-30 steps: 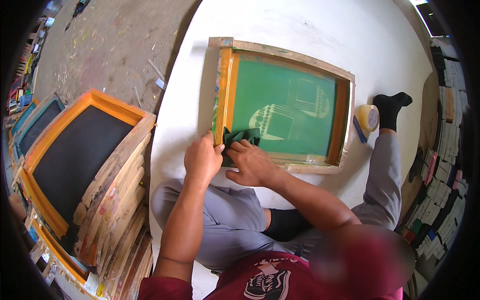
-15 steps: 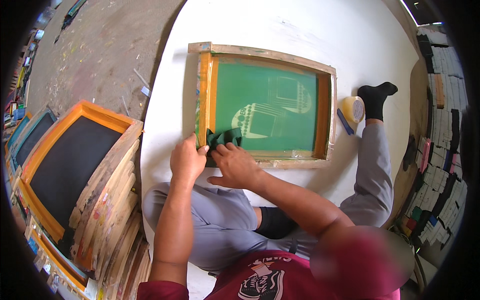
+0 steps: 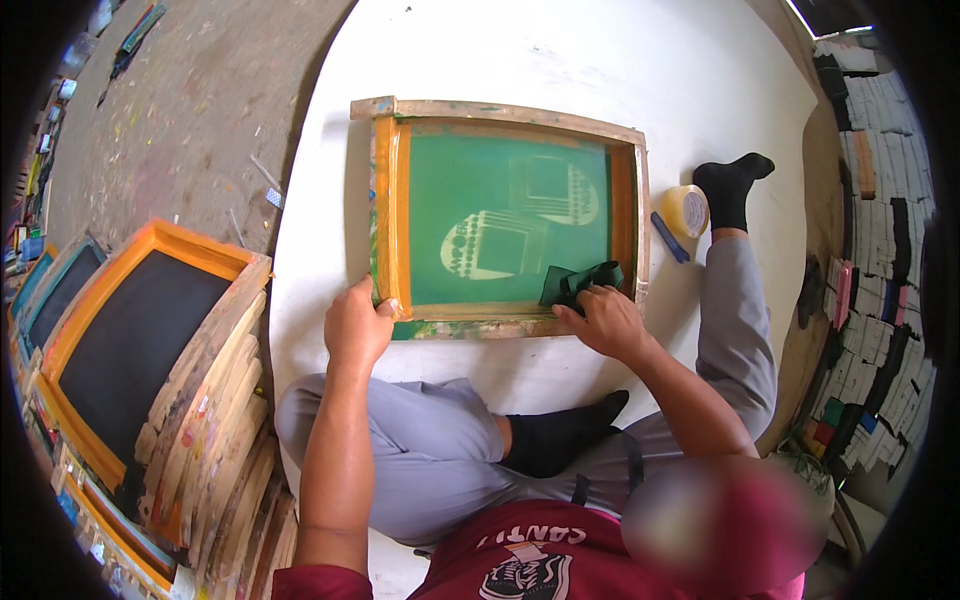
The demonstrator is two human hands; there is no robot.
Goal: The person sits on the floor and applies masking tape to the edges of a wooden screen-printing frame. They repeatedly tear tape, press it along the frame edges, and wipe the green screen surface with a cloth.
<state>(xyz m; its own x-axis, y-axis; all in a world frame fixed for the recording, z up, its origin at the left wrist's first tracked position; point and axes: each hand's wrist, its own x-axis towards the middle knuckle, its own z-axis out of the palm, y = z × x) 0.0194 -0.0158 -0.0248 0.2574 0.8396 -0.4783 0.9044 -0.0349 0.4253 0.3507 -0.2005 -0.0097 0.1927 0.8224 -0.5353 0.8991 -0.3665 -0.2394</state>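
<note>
A wooden screen-printing frame [image 3: 500, 329] lies on the white surface in front of me. Its green mesh [image 3: 465, 175] carries two pale sole-shaped patterns, and orange-brown tape lines the inner sides. My left hand [image 3: 358, 318] grips the near left corner, with the thumb over the wood and the fingers down the outer side. Bunched under the fingers of my right hand [image 3: 612, 322] is a dark green cloth [image 3: 580, 283]. It rests on the mesh at the near right corner, and the fingertips are partly hidden in its folds.
Right of the frame lie a yellow tape roll [image 3: 686, 212] and a slim dark blue tool [image 3: 669, 238], close to my outstretched foot [image 3: 733, 185]. A tall stack of wooden frames [image 3: 205, 400] stands at the left. Bundled white and black piles [image 3: 880, 240] line the right side.
My right hand has slid the cloth rightward along the near edge of the mesh, from the left corner to the right one. The left hand stays at the near left corner.
</note>
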